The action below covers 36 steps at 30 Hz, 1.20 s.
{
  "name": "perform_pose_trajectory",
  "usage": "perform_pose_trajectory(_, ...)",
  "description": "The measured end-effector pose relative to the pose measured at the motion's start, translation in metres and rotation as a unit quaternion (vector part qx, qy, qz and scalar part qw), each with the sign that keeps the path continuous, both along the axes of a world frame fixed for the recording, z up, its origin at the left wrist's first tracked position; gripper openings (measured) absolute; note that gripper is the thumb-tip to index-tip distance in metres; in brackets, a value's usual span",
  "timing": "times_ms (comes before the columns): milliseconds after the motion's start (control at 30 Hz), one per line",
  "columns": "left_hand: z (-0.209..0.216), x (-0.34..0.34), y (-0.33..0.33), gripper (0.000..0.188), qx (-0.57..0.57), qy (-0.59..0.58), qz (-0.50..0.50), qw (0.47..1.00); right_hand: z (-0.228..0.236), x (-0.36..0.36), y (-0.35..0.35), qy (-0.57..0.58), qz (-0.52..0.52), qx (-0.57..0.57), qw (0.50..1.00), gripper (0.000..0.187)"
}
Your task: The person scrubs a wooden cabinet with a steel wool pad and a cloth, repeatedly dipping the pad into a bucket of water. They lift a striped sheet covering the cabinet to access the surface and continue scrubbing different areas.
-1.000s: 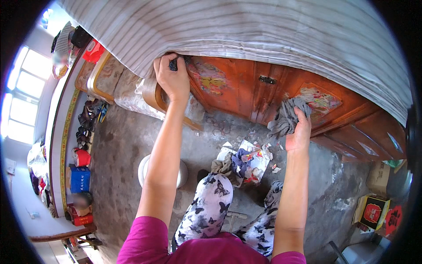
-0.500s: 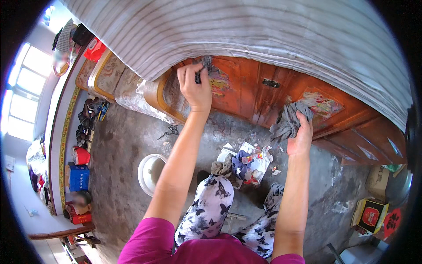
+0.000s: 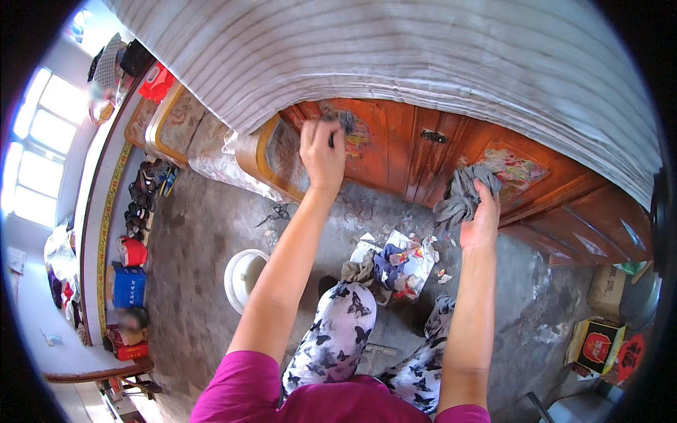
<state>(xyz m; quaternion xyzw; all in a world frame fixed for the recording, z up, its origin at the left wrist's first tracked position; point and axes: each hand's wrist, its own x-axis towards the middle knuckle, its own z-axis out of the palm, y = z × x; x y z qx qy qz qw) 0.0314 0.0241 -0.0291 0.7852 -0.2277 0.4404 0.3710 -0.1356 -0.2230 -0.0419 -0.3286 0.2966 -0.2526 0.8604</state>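
My left hand (image 3: 323,156) is closed on a small dark grey wad (image 3: 345,121), perhaps steel wool or a scrap of cloth, held against the left door of a reddish-brown wooden cabinet (image 3: 395,144). Beside it shows a worn colourful picture (image 3: 360,134), partly covered by the hand. My right hand (image 3: 482,220) grips a crumpled grey cloth (image 3: 462,197) against the right door, just below a second peeling picture (image 3: 515,168). Between the pictures sits a dark metal latch (image 3: 434,135).
A striped sheet (image 3: 423,49) hangs over the cabinet's top. On the grey concrete floor (image 3: 190,233) stand a white bucket (image 3: 243,278) and a pile of rags and torn paper (image 3: 395,264). An upholstered sofa (image 3: 271,158) adjoins the left side; boxes (image 3: 596,345) stand at right.
My left hand has moved down and slightly right on the door with the dark wad. My right hand and the grey cloth have hardly moved.
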Motion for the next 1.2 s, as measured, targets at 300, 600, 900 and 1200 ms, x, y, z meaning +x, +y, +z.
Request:
perform_pose_trajectory(300, 0.035, -0.017, -0.027, 0.017, -0.045, -0.012, -0.038, 0.998, -0.011, -0.005, -0.010, -0.001, 0.006, 0.003, 1.000, 0.043)
perform_pose_trajectory(600, -0.044, -0.017, 0.009, 0.013, 0.106, 0.100, -0.037, 0.989, -0.008, 0.007, -0.009, -0.035, 0.010, 0.007, 0.999, 0.034)
perform_pose_trajectory(900, 0.017, -0.029, -0.056, 0.018, 0.089, -0.076, -0.067, 0.991, -0.006, -0.002, -0.006, -0.011, 0.001, 0.009, 1.000, 0.038)
perform_pose_trajectory(1200, 0.018, -0.050, -0.053, 0.018, 0.050, -0.001, -0.041, 0.998, -0.008, -0.006, -0.011, -0.010, 0.004, 0.006, 1.000, 0.036)
